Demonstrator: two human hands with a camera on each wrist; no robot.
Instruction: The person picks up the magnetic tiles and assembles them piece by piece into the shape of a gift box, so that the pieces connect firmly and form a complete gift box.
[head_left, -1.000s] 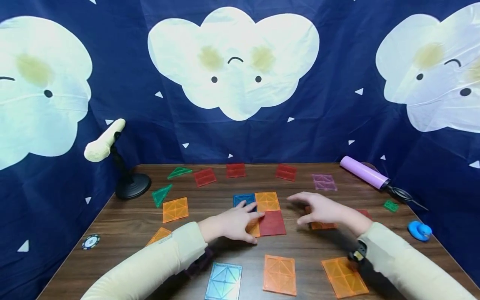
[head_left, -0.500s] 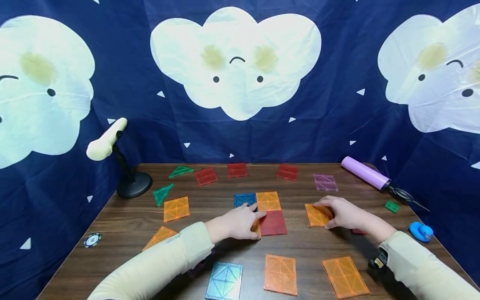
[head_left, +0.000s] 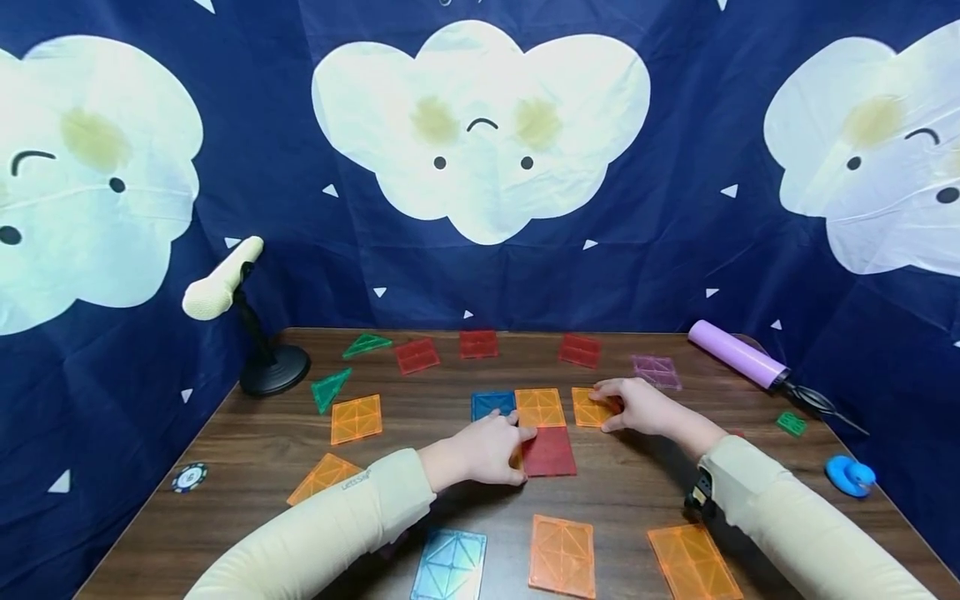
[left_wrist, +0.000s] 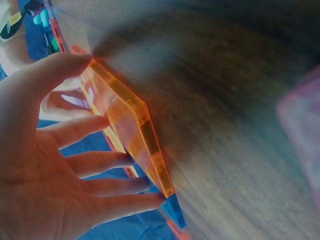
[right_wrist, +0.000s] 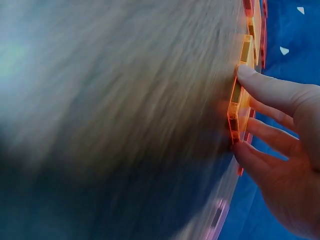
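A block of square magnetic tiles lies mid-table: a blue tile [head_left: 487, 403], an orange tile [head_left: 540, 407], a red tile [head_left: 549, 452] and another orange tile [left_wrist: 135, 130] mostly under my left hand [head_left: 489, 448]. In the left wrist view that hand's fingers are spread and fairly straight, their tips resting along the covered orange tile and the blue one. Just right of the block, my right hand [head_left: 637, 407] grips a separate orange tile [head_left: 588, 407], thumb on the near edge and fingers over the far side. A narrow gap of table separates this tile from the block.
More tiles lie around the wooden table [head_left: 622, 492]: red [head_left: 478, 343] and purple [head_left: 656, 372] at the back, orange [head_left: 561, 555] and pale blue [head_left: 450, 564] in front. A covered microphone stand [head_left: 275, 370] stands left; a purple cylinder [head_left: 737, 355] and blue duck [head_left: 849, 476] sit right.
My right hand has reached the loose orange tile, taken hold of it and slid it left and away from me, close to the block. My left hand has stayed on the block.
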